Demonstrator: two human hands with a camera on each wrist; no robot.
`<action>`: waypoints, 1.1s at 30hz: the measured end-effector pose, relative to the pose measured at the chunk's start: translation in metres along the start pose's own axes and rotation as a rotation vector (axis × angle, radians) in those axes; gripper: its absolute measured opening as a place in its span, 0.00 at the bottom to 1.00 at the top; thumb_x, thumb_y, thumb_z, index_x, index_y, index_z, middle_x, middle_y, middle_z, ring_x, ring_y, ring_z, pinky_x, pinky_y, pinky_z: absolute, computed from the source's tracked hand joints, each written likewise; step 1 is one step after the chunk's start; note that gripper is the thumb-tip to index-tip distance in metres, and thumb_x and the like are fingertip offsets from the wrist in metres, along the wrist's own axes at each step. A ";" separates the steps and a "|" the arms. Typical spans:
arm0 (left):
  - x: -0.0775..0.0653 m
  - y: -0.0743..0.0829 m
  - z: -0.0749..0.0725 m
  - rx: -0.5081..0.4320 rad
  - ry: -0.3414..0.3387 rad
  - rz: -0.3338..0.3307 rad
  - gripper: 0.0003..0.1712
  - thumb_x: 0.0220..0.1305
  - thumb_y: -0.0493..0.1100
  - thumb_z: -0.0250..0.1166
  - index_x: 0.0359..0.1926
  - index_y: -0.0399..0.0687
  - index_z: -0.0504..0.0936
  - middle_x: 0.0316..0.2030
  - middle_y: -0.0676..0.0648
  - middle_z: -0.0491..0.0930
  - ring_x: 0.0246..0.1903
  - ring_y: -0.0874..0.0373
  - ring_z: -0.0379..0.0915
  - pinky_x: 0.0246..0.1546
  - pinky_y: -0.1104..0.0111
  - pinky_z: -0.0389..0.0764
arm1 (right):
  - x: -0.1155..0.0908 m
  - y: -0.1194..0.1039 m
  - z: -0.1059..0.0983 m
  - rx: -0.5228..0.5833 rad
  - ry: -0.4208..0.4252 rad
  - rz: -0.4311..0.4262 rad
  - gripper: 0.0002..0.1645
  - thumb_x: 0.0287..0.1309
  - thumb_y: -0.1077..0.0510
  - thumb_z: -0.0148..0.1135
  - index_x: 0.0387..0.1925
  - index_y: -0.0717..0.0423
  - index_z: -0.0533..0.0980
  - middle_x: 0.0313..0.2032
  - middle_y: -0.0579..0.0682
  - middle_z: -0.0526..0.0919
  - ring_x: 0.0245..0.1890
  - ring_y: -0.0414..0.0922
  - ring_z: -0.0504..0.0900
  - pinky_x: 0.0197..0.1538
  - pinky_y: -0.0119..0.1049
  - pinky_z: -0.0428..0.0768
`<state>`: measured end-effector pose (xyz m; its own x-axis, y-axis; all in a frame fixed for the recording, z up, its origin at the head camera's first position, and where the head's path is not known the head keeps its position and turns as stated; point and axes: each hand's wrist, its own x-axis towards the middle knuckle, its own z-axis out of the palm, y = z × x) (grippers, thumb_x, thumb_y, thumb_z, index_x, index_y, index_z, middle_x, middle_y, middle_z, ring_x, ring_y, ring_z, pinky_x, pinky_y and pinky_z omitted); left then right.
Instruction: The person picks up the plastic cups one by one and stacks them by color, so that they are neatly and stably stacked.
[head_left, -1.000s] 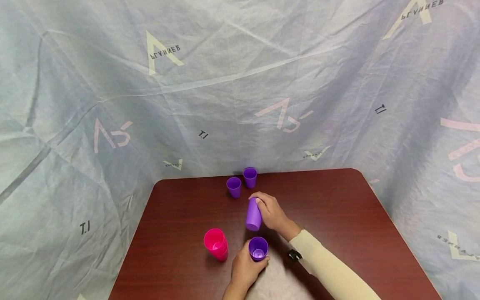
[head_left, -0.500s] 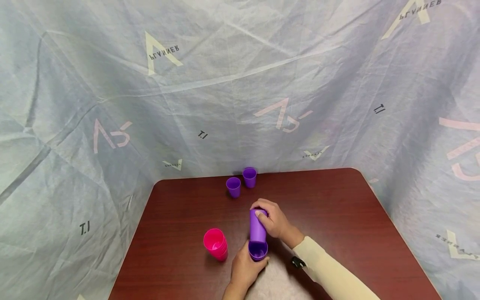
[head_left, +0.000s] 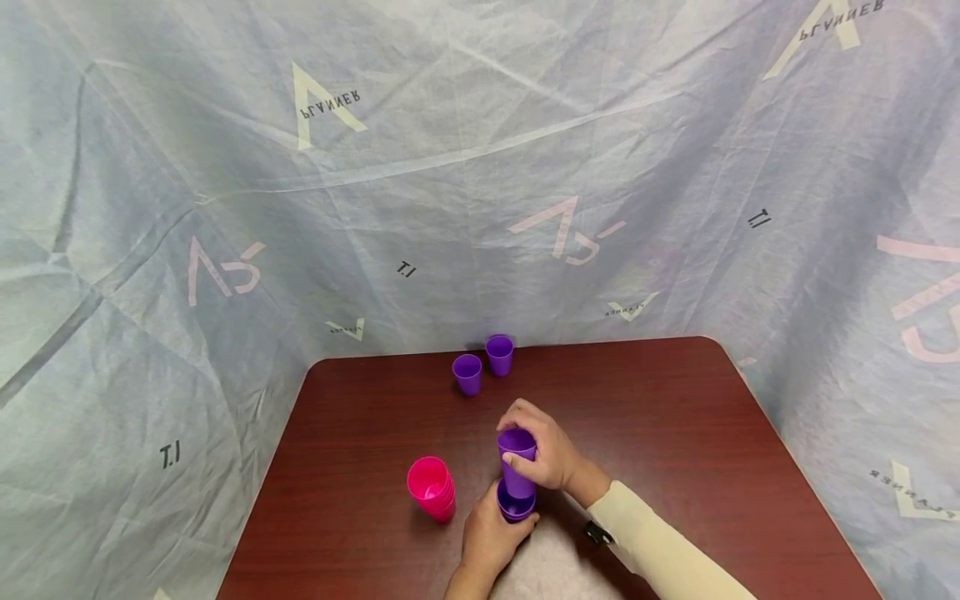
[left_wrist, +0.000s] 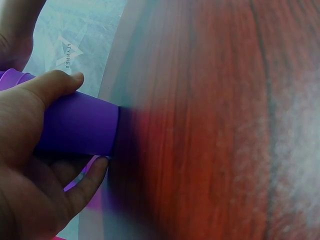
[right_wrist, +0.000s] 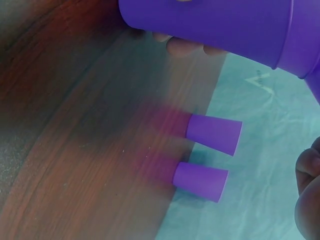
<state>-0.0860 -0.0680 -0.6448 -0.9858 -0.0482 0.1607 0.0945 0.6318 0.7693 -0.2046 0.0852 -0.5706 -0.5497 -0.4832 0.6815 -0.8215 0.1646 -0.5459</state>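
My left hand (head_left: 489,537) grips a small stack of nested purple cups (head_left: 516,510) standing upright on the table, thumb on one side and fingers round the other. Above it, my right hand (head_left: 549,450) holds another purple cup (head_left: 519,477) mouth up, its bottom at the mouth of the stack. In the left wrist view the lowest purple cup (left_wrist: 82,122) meets the tabletop. The right wrist view shows the stacked purple cups (right_wrist: 210,32) with ridged rims, left-hand fingertips (right_wrist: 182,47) behind them. Left of the hands stands a stack of pink cups (head_left: 432,490).
Two purple cups, a nearer one (head_left: 467,375) and a farther one (head_left: 499,356), stand upright near the back edge of the dark red wooden table (head_left: 637,400). A grey printed sheet (head_left: 480,167) hangs behind and around it.
My right hand has brought its purple cup toward me and turned it from bottom facing me to mouth up, down to the stack. The left hand keeps its place.
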 end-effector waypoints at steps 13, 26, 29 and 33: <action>0.000 -0.003 -0.001 0.007 -0.005 0.049 0.37 0.47 0.52 0.85 0.58 0.50 0.81 0.45 0.50 0.90 0.44 0.53 0.88 0.45 0.58 0.86 | -0.008 -0.018 0.004 -0.067 -0.045 -0.032 0.33 0.41 0.47 0.70 0.54 0.47 0.79 0.45 0.47 0.74 0.37 0.34 0.77 0.36 0.19 0.78; 0.000 -0.003 -0.001 0.046 0.022 0.123 0.31 0.49 0.49 0.83 0.53 0.48 0.82 0.41 0.49 0.90 0.39 0.54 0.88 0.40 0.59 0.86 | -0.027 -0.020 0.014 -0.141 -0.068 -0.014 0.30 0.39 0.44 0.70 0.50 0.44 0.82 0.45 0.46 0.72 0.35 0.34 0.75 0.36 0.20 0.78; 0.000 -0.002 -0.001 0.052 0.028 0.138 0.30 0.48 0.47 0.82 0.52 0.49 0.82 0.41 0.50 0.90 0.39 0.54 0.88 0.40 0.59 0.87 | -0.031 -0.021 0.016 -0.156 -0.063 -0.023 0.29 0.40 0.43 0.69 0.48 0.45 0.82 0.44 0.47 0.72 0.34 0.35 0.75 0.36 0.19 0.77; 0.000 -0.001 -0.001 0.064 0.038 0.153 0.33 0.45 0.46 0.82 0.54 0.48 0.82 0.42 0.49 0.90 0.40 0.52 0.88 0.40 0.59 0.87 | -0.036 -0.021 0.019 -0.174 -0.061 -0.043 0.27 0.40 0.42 0.70 0.46 0.45 0.81 0.43 0.46 0.71 0.35 0.34 0.74 0.38 0.17 0.75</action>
<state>-0.0862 -0.0689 -0.6447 -0.9544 0.0239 0.2975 0.2331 0.6820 0.6932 -0.1651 0.0824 -0.5933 -0.5074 -0.5434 0.6688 -0.8609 0.2863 -0.4206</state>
